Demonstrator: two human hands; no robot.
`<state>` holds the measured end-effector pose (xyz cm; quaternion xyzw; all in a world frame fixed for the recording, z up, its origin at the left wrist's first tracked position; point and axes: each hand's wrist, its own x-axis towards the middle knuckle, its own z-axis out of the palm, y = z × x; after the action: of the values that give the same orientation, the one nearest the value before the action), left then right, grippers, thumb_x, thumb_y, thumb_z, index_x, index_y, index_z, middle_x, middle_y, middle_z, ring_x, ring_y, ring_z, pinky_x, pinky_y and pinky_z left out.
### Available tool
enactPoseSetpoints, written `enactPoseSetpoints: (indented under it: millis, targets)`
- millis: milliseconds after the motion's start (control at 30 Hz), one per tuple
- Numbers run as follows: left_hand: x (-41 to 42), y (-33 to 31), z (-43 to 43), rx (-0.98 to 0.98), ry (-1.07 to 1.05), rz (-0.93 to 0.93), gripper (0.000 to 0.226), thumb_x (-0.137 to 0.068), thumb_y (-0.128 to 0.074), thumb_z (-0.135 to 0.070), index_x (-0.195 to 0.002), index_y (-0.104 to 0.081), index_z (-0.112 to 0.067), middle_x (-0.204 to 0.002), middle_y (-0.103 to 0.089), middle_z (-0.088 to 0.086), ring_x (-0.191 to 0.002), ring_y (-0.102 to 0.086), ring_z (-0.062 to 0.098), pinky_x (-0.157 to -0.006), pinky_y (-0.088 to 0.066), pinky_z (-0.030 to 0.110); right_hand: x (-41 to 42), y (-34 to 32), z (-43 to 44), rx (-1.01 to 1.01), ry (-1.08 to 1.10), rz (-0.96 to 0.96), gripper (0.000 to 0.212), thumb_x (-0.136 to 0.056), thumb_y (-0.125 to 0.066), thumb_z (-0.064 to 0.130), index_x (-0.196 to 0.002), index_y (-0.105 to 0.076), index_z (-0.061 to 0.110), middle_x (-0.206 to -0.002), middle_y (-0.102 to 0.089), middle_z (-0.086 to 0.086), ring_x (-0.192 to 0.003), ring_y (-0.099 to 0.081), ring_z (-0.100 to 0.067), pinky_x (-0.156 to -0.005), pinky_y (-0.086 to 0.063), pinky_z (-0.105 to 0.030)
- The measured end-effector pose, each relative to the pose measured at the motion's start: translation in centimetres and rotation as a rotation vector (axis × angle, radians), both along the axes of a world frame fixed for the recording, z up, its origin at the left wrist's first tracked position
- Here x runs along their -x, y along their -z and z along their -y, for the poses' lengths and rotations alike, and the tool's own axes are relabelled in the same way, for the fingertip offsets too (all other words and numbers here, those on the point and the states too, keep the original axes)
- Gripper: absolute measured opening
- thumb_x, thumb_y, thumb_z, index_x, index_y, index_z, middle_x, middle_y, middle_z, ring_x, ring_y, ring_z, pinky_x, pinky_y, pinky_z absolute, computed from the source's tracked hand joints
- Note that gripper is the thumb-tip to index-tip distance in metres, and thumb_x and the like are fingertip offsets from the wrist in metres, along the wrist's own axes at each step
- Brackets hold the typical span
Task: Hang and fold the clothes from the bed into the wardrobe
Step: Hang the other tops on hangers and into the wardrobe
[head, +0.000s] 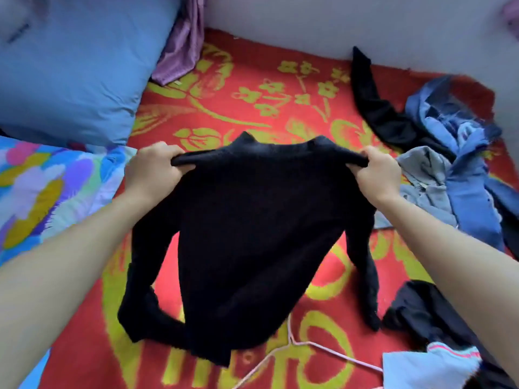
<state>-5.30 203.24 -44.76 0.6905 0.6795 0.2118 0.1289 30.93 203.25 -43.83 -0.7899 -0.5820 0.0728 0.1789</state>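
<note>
- the black sweater (252,220) is held up by its shoulders over the middle of the red and yellow blanket (252,80). its hem and sleeves trail down toward the near side.
- the left hand (151,172) is clenched on the sweater's left shoulder and the right hand (379,175) on its right shoulder, with fabric bunched in both fists.
- the step is judged to be spreading the sweater out. whether it is meant for hanging or folding cannot be told.
- the shoulders are best kept level and taut, so that the body drops straight and the sleeves are not twisted.
- if it is to be hung, the wire hanger (291,339) should first be freed from beside the hem.
- the hanger's top is covered by the hem, and one arm is cut off at the near edge.
- the fingertips are buried in the knit.
- front or back of the sweater cannot be made out in the dark knit.
- the wardrobe is not in view.
- the denim pile (463,164) at the right is too tangled for the pieces to be counted.
</note>
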Motion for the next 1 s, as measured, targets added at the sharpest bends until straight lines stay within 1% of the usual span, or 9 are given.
enactPoseSetpoints:
  millis: [100, 200, 333, 400, 600, 700, 767, 900, 1000]
  targets:
    - [0.6, -7.7, -1.6, -0.244, -0.030, 0.023, 0.033, -0.083, -0.070, -0.030, -0.105, -0.069, -0.004, -0.094, -0.058, 0.028, -0.091, -0.056, 0.046, -0.072, -0.040, 0.046, 1.2, -7.8, -1.5, -0.255, 0.022, -0.005, 0.028, -0.086, -0.060, 0.029, -0.106, -0.063, 0.010, -0.101, -0.065, -0.023, -0.098, -0.057, -0.041, -0.077, -0.040, -0.041]
    - [0.9, -10.5, -0.8, -0.347, -0.009, 0.047, 0.045, -0.077, -0.062, -0.040, -0.103, -0.070, -0.004, -0.091, -0.058, 0.029, -0.087, -0.057, 0.046, -0.069, -0.040, 0.045, 2.1, -10.6, -0.6, -0.334, 0.018, 0.018, 0.040, -0.083, -0.055, 0.042, -0.109, -0.063, 0.012, -0.101, -0.066, -0.022, -0.098, -0.058, -0.040, -0.076, -0.039, -0.040]
    - [0.9, -5.4, 4.2, -0.169, 0.128, 0.017, 0.051, -0.069, -0.052, -0.048, -0.092, -0.073, -0.008, -0.079, -0.061, 0.021, -0.080, -0.062, 0.040, -0.065, -0.043, 0.042, 1.5, -4.3, 4.3, -0.110, -0.082, 0.129, 0.040, -0.085, -0.058, 0.044, -0.104, -0.066, 0.010, -0.096, -0.066, -0.024, -0.094, -0.060, -0.041, -0.067, -0.037, -0.039]
    - [1.0, -1.0, 7.3, -0.030, 0.140, -0.013, 0.042, -0.067, -0.053, -0.038, -0.089, -0.074, -0.010, -0.076, -0.060, 0.018, -0.077, -0.063, 0.039, -0.062, -0.045, 0.041, 0.8, 0.6, 7.6, 0.071, -0.158, 0.150, 0.034, -0.085, -0.062, 0.041, -0.098, -0.067, 0.010, -0.094, -0.066, -0.020, -0.096, -0.059, -0.037, -0.065, -0.036, -0.037]
    - [-0.2, 9.6, 17.6, 0.444, 0.093, -0.225, 0.018, -0.084, -0.061, -0.019, -0.099, -0.070, -0.021, -0.086, -0.047, 0.001, -0.086, -0.060, 0.029, -0.057, -0.029, 0.029, 1.1, 12.7, 18.5, 0.643, -0.236, 0.402, 0.027, -0.090, -0.050, 0.030, -0.111, -0.065, 0.032, -0.112, -0.060, -0.001, -0.113, -0.045, -0.026, -0.086, -0.035, -0.032]
    - [-1.1, 11.8, 21.1, 0.576, 0.099, -0.306, 0.017, -0.086, -0.057, -0.022, -0.099, -0.066, -0.025, -0.091, -0.040, -0.007, -0.072, -0.054, 0.019, -0.051, -0.027, 0.028, 1.8, 15.7, 21.9, 0.735, -0.154, 0.288, 0.032, -0.091, -0.047, 0.029, -0.121, -0.059, 0.029, -0.119, -0.055, -0.002, -0.117, -0.043, -0.025, -0.089, -0.036, -0.033]
    - [-1.7, 12.5, 22.1, 0.616, 0.145, -0.393, 0.014, -0.087, -0.057, -0.037, -0.097, -0.062, -0.028, -0.094, -0.038, -0.010, -0.069, -0.050, 0.014, -0.047, -0.025, 0.025, 2.2, 17.1, 23.0, 0.734, -0.093, 0.202, 0.039, -0.093, -0.045, 0.029, -0.132, -0.049, 0.028, -0.123, -0.052, -0.005, -0.119, -0.044, -0.026, -0.092, -0.038, -0.035]
    - [-2.5, 13.4, 23.1, 0.635, 0.234, -0.566, 0.044, -0.079, -0.048, -0.072, -0.081, -0.043, -0.028, -0.092, -0.037, -0.010, -0.069, -0.049, 0.009, -0.046, -0.025, 0.024, 2.4, 20.4, 25.5, 0.748, 0.007, -0.032, 0.062, -0.093, -0.049, 0.032, -0.146, -0.021, 0.015, -0.128, -0.052, -0.008, -0.117, -0.050, -0.029, -0.087, -0.043, -0.036]
    - [-2.6, 14.4, 23.6, 0.487, 0.174, -0.421, 0.040, -0.080, -0.060, -0.059, -0.067, -0.052, -0.022, -0.078, -0.039, -0.008, -0.055, -0.049, 0.017, -0.043, -0.020, 0.024, 2.5, 22.6, 27.1, 0.832, -0.050, -0.022, 0.050, -0.092, -0.051, 0.035, -0.134, -0.038, 0.013, -0.127, -0.053, -0.006, -0.117, -0.051, -0.028, -0.088, -0.043, -0.036]
